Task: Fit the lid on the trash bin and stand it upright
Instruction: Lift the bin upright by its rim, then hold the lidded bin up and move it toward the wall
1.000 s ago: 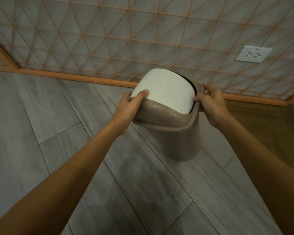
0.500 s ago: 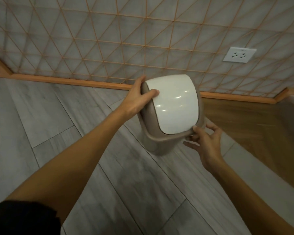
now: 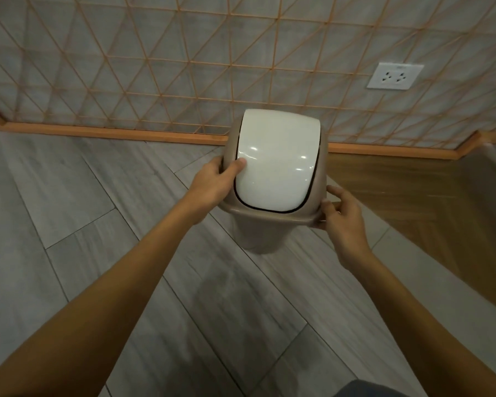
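Observation:
The taupe trash bin (image 3: 258,234) stands upright on the grey floor near the wall, its body mostly hidden under its lid. The lid has a taupe frame and a white swing flap (image 3: 275,161) and sits on the bin's top. My left hand (image 3: 212,186) grips the lid's left side, thumb on the white flap. On the lid's right front corner rest the fingers of my right hand (image 3: 340,217), pinching the rim.
Just behind the bin rises a tiled wall with orange lattice lines (image 3: 161,61) and an orange skirting board (image 3: 112,133). A white wall socket (image 3: 395,75) is up right. A wooden panel (image 3: 413,196) slopes along the right.
The bin has gone from tilted in the air to upright on the floor. My right hand moved from below the bin to the lid's right front corner.

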### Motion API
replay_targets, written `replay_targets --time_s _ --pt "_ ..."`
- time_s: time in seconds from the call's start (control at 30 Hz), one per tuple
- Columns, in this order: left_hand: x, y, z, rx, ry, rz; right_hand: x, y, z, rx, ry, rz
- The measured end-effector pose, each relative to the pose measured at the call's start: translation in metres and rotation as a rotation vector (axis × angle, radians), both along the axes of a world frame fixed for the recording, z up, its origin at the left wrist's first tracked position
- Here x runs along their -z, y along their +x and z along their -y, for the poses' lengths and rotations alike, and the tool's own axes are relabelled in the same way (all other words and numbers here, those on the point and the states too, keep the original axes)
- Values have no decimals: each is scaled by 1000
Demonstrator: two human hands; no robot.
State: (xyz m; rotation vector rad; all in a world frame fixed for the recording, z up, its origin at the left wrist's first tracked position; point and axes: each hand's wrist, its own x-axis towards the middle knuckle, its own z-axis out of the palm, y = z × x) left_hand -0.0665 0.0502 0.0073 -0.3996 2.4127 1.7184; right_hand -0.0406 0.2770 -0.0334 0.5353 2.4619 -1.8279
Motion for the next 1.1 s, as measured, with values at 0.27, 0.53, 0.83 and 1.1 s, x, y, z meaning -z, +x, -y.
replay_targets --time_s 0.27,0.53,0.83,1.1 --pt "11 29 8 62 -54 -68 -18 11 -7 -125 136 -79" --pt "26 47 -3 67 -142 -215 -14 -3 -14 -398 359 -177" --pt "31 6 1 106 -180 -257 -15 -38 -11 -424 370 -222" --pt "20 -43 15 125 -202 -262 -20 -89 -3 -461 397 -261"
